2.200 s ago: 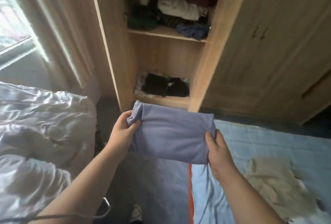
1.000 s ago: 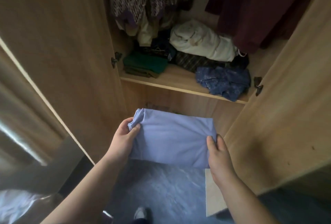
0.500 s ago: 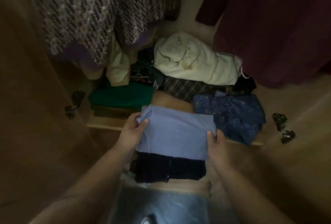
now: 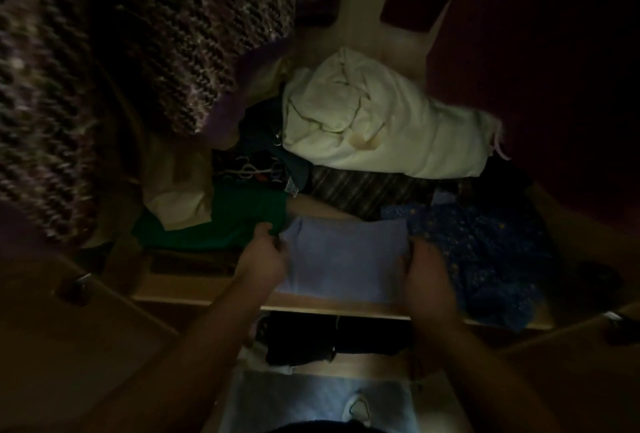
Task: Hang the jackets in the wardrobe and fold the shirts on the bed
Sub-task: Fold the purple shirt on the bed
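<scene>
Head view: fingers of left hand (image 4: pixel 265 256) and right hand (image 4: pixel 424 268) pinch folded blue shirt (image 4: pixel 343 257) by its side edges above the shelf (image 4: pixel 311 308); soft, light, likely droops mid-span.

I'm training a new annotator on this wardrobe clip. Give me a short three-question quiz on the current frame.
1. True or false: both hands grip the folded lilac shirt.
2. What lies directly left of it on the shelf? A) green garment B) cream bundle C) blue patterned cloth
3. Fill in: the left hand holds the shirt's ___ edge.

Key: 1 true; 2 A; 3 left. The right hand holds the opposite edge.
</scene>
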A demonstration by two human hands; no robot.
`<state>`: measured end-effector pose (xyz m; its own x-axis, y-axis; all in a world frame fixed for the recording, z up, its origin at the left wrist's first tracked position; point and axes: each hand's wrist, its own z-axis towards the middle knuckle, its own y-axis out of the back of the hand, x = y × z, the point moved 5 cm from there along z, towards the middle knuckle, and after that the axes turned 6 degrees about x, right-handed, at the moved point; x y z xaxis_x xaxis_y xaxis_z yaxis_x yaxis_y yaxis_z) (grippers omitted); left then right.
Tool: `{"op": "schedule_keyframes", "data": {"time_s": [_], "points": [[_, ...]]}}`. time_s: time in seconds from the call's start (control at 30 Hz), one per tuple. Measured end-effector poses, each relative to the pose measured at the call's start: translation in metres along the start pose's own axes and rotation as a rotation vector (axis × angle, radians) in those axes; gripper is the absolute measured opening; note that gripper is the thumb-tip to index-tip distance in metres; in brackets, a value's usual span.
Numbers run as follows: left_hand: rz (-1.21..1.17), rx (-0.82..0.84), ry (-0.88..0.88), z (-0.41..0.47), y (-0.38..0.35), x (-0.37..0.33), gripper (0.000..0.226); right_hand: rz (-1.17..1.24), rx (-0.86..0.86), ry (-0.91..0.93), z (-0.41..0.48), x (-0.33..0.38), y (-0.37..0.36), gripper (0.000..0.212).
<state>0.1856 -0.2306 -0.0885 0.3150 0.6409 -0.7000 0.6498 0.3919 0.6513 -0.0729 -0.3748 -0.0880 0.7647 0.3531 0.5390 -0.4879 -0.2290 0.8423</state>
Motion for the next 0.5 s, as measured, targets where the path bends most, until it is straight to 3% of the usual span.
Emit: {"op": "schedule_keyframes", "data": {"time_s": [0.03, 0.1, 0.2, 0.33, 0.5], "points": [[0.135, -0.026, -0.030, -0.005, 0.001, -0.004, 0.044, -0.127, -0.075, 0.068, -0.001, 0.001, 0.001, 0.036], [0.338, -0.140, -0.257, -0.012, -0.002, -0.018, 0.044, -0.237, -0.175, 0.246, -0.002, 0.013, 0.004, 0.049], [0.468, -0.101, -0.611, -0.009, -0.033, -0.037, 0.054, -0.313, -0.081, 0.415, 0.008, 0.028, -0.009, 0.054], [0.741, 0.086, -0.544, 0.016, -0.070, -0.016, 0.067, -0.407, 0.129, 0.295, 0.028, 0.019, -0.041, 0.072], [0.719, 0.144, -0.478, 0.021, -0.072, -0.003, 0.078, -0.404, 0.235, 0.199, 0.032, 0.001, -0.057, 0.091]]}}
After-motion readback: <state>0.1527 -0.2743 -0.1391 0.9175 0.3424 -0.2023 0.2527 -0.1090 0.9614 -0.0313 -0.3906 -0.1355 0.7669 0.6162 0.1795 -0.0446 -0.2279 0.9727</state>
